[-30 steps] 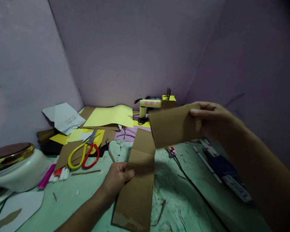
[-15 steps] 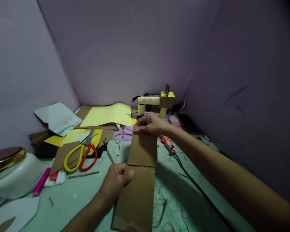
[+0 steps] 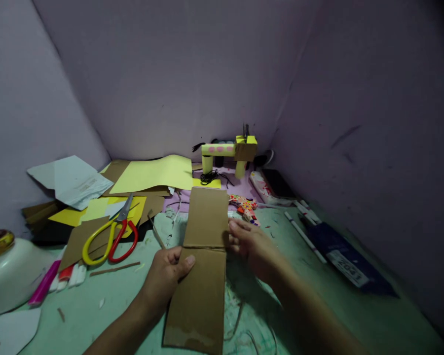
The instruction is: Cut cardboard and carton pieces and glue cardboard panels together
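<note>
A long brown cardboard strip, creased across its middle, stretches over the green tabletop away from me. My left hand grips its left edge by the crease, thumb on top and fingers underneath. At the right edge, just above the crease, is my right hand, its fingers curled against the cardboard; slight blur and the edge partly hide the fingertips. Scissors with one yellow and one red handle lie to the left on paper and cardboard scraps.
At the back stands a yellow paper giraffe-like figure, with black cord near it. Yellow paper lies back left, markers at left. A phone, a dark blue packet and a glue gun are at right.
My right hand has left the strip's far end and come down to its right edge near the crease. My left hand keeps its hold. The view has shifted right.
</note>
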`<state>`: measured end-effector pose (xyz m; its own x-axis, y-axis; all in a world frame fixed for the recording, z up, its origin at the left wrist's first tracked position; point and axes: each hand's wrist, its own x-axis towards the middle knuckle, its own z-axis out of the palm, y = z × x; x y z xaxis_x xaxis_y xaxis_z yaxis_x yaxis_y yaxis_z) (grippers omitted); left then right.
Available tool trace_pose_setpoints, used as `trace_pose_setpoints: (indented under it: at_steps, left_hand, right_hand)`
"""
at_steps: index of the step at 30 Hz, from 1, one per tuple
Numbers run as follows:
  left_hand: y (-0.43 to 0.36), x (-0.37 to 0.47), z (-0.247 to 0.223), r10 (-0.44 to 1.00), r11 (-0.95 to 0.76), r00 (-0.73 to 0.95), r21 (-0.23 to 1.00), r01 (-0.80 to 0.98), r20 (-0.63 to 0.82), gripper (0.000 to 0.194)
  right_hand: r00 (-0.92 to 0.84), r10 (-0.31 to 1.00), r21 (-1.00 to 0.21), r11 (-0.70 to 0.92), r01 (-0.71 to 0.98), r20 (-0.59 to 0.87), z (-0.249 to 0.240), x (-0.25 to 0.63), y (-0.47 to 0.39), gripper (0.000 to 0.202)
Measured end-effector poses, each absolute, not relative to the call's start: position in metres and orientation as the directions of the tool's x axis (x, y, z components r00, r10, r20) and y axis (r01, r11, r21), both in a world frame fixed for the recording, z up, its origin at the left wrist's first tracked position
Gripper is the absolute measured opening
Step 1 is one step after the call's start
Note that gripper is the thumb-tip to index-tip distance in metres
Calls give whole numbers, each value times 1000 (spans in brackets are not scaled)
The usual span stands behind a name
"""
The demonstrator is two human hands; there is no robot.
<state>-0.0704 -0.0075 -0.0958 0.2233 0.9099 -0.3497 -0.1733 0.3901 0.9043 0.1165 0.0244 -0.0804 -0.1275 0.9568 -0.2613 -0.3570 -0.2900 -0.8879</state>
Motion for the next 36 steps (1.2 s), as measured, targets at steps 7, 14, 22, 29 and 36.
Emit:
trace_pose_setpoints:
  at_steps: [7, 14, 22, 29, 36]
  left_hand:
    - [-7, -71, -98, 928, 328, 209, 943, -63, -309, 39]
    - [-7, -69, -95, 929, 323, 205, 945, -45, -308, 40]
    - [-10, -67, -95, 933, 340, 157, 936, -85, -325, 38]
    - [-9, -67, -96, 933, 350, 126, 933, -88, -338, 38]
    - [-9, -66, -95, 930, 352, 166, 924, -147, -328, 39]
  right_hand:
    - [-187, 935, -864, -350, -362, -300, -95, 107, 21, 24]
    - [-161, 950, -894, -308, -325, -269, -98, 106, 18, 29]
    - [35, 972, -964, -225, -141, -232, -99, 112, 17, 20]
    - [130, 979, -987, -157, -26, -159, -108, 116, 19, 18]
    - [112, 980, -986, -165, -8, -164, -101, 114, 16, 16]
